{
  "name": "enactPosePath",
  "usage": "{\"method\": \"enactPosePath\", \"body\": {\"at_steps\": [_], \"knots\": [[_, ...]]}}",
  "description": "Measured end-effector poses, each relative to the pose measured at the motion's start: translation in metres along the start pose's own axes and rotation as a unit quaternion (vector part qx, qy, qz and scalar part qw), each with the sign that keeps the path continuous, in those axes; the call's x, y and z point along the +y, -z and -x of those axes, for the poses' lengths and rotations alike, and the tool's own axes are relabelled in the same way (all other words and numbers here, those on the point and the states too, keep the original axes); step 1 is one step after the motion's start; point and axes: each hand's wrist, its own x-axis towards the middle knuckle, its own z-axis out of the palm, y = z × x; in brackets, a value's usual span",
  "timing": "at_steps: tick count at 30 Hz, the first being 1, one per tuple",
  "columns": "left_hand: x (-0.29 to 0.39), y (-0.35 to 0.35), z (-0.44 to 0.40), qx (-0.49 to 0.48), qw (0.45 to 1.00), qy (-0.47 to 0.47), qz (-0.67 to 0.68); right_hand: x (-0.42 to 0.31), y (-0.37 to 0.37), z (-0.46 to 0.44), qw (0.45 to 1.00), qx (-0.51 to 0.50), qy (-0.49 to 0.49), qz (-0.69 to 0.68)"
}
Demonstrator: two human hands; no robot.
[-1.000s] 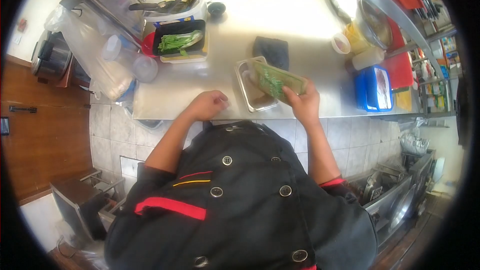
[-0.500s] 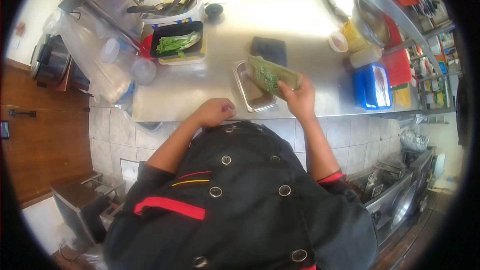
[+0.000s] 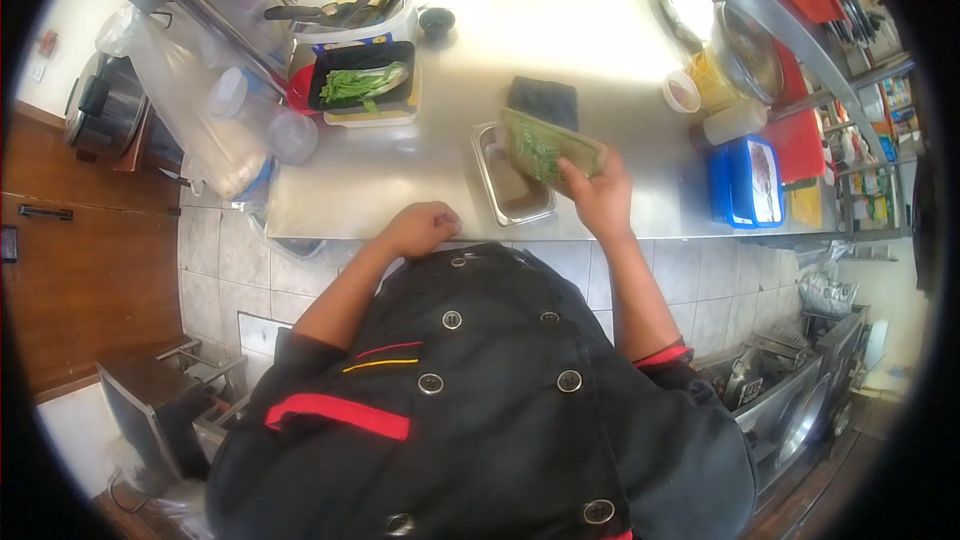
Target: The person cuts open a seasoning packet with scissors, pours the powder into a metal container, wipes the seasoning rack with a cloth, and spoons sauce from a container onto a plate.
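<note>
Green packet pinched in right hand, near steel pan.

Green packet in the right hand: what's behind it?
Past the green packet, part of a dark cloth and of the metal pan show; the packet hides the pan's upper right corner.

Shiny metal pan; smooth metal tabletop; matt cloth

On the left of the counter we see a black tray of leafy greens, with a small black bowl near it. On the right we find a blue container and a pale cup; at far left, a plastic bag and brown wooden panel.
</note>
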Motion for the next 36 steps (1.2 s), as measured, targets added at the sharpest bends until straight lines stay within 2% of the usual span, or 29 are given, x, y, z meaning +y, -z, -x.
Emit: {"method": "enactPosePath", "body": {"at_steps": [2,4,6,8,10,12,15,19,21,34,36], "knots": [[-0.006,-0.004,-0.001,0.003,1.0,-0.003,-0.003,0.0,-0.001,0.002,1.0,0.009,0.002,-0.01],[-0.011,-0.006,-0.001,-0.01,0.998,-0.016,-0.067,0.0,-0.001,0.002,1.0,0.016,0.005,-0.022],[-0.011,-0.006,0.0,0.001,0.998,-0.012,-0.059,0.001,0.001,0.001,1.0,-0.012,-0.018,0.019],[-0.013,-0.005,-0.002,0.012,0.999,-0.01,-0.051,-0.002,0.002,0.004,1.0,0.002,-0.018,0.004],[-0.02,-0.008,-0.003,0.042,0.993,-0.063,-0.088,-0.002,0.003,0.006,1.0,0.014,-0.019,-0.011],[-0.02,-0.01,-0.003,0.046,0.993,-0.058,-0.092,0.002,0.007,0.005,0.998,-0.021,-0.017,0.052],[-0.021,-0.011,-0.005,0.056,0.992,-0.056,-0.094,-0.001,0.008,0.01,0.998,0.004,-0.027,0.05],[-0.019,-0.01,-0.003,0.055,0.993,-0.045,-0.097,-0.003,0.01,0.013,0.998,-0.017,-0.044,0.034],[-0.02,-0.011,-0.004,0.059,0.993,-0.044,-0.094,-0.001,0.01,0.016,0.999,0.014,-0.013,0.047],[-0.017,-0.014,0.0,0.09,0.992,-0.038,-0.079,-0.002,0.007,0.013,0.998,0.004,0.01,0.062],[-0.018,-0.015,-0.001,0.096,0.992,-0.038,-0.074,-0.006,0.003,0.01,0.999,0.022,-0.034,0.025]]}}
